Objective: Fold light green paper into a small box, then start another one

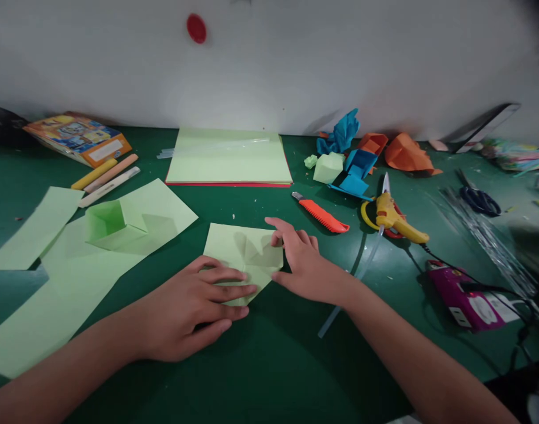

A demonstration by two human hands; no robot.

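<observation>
A creased piece of pale green paper point(260, 244) lies on the dark green table in front of me, its lower right corner cut at a slant. My left hand point(202, 303) rests flat on its lower left part, fingers spread and pointing right. At its right edge is my right hand point(302, 259), with the thumb by the slanted corner and the index finger stretched over the upper right corner; the fingers are apart. Left of my hands, a small folded green paper box point(114, 224) sits on larger green sheets point(169, 215).
Behind lies a stack of green paper point(229, 159). An orange cutter point(322, 215), a yellow glue gun point(397, 221) with cord, crumpled blue paper point(340, 134) and a purple box point(468, 297) are on the right. Markers point(110, 186) and a colourful box point(79, 138) stand left.
</observation>
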